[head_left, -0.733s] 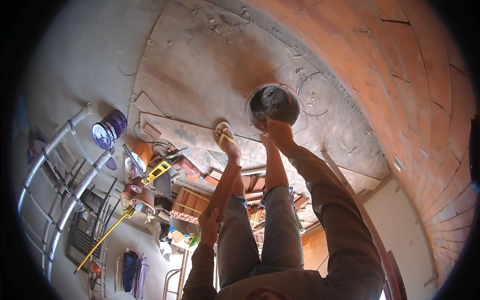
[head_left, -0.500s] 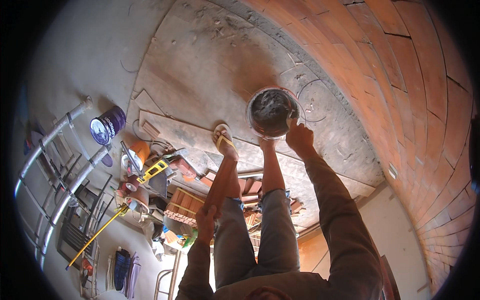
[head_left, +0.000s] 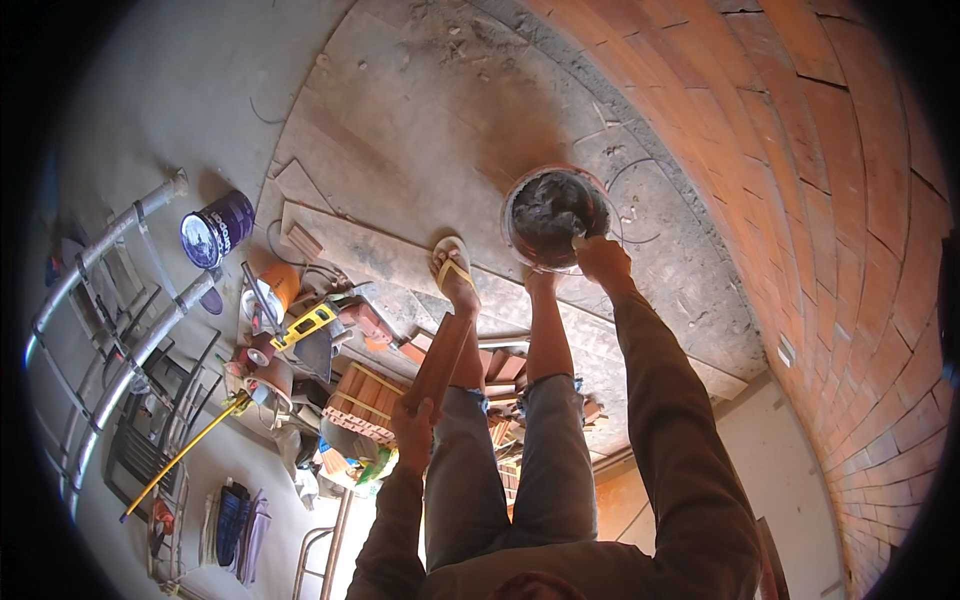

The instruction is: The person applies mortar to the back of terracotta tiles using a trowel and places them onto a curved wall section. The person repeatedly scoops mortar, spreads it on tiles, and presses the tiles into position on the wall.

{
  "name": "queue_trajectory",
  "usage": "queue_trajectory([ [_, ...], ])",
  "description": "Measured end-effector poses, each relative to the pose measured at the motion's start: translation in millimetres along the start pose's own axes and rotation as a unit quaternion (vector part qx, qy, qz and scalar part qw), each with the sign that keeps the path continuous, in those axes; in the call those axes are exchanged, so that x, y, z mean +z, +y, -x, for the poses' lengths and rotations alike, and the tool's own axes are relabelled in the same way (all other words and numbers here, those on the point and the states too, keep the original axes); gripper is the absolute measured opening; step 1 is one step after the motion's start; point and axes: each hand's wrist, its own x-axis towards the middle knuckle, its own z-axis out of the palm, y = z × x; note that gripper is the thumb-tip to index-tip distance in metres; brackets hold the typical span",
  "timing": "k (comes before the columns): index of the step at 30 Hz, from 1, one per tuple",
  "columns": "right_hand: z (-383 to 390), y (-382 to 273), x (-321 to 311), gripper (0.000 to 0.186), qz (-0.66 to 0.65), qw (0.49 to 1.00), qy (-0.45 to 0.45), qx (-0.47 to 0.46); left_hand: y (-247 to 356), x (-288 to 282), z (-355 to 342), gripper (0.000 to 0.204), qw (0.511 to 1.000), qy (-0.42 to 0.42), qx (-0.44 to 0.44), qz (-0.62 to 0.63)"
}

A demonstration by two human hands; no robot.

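My left hand [head_left: 414, 428] is closed around the lower end of a long, narrow terracotta brick [head_left: 442, 362], which slants up in front of my left leg. Out in front, my right hand [head_left: 606, 262] grips a trowel [head_left: 578, 242] at the near right rim of a round bucket [head_left: 508, 238]. Only a bit of the trowel by the fist shows; its blade cannot be made out. Wet grey mortar [head_left: 548, 208] fills much of the bucket, its surface lumpy and churned.
A brick wall [head_left: 780, 190] curves along the right. On the left are a metal frame [head_left: 130, 375], a purple bucket [head_left: 232, 222], a yellow level [head_left: 305, 326], a yellow pole [head_left: 185, 460] and a stack of bricks [head_left: 365, 400]. A board [head_left: 370, 255] lies by my sandalled left foot.
My right hand has shifted slightly with the trowel at the bucket, and the mortar's surface looks turned over. My left hand still holds the brick. The whole view has shifted a little.
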Motion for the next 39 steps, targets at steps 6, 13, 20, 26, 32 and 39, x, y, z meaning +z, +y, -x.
queue_trajectory([
  [6,-2.0,-3.0,17.4,0.025,0.080,0.992,-0.014,-0.101,-6.4,3.8,-3.5,0.037,0.998,-0.008,0.002,0.065],
  [13,-12.0,11.0,8.8,0.020,0.082,0.983,-0.047,-0.157,5.7,5.1,-5.6,0.035,0.995,-0.071,0.029,0.070],
  [20,-13.4,17.4,16.5,0.024,0.035,0.981,-0.053,-0.185,5.4,21.9,-20.0,0.033,0.992,-0.079,0.008,0.098],
  [26,-15.2,28.4,30.8,0.032,-0.058,0.977,-0.059,-0.196,20.7,38.7,-17.7,0.032,0.994,-0.074,-0.017,0.074],
  [32,-20.1,49.1,46.4,0.044,-0.218,0.960,-0.065,-0.161,16.7,44.9,-24.4,0.031,0.993,-0.068,0.000,0.101],
  [39,-11.8,71.2,47.2,0.039,-0.356,0.917,-0.167,-0.070,18.9,52.2,-21.6,0.032,0.993,-0.055,0.008,0.106],
])
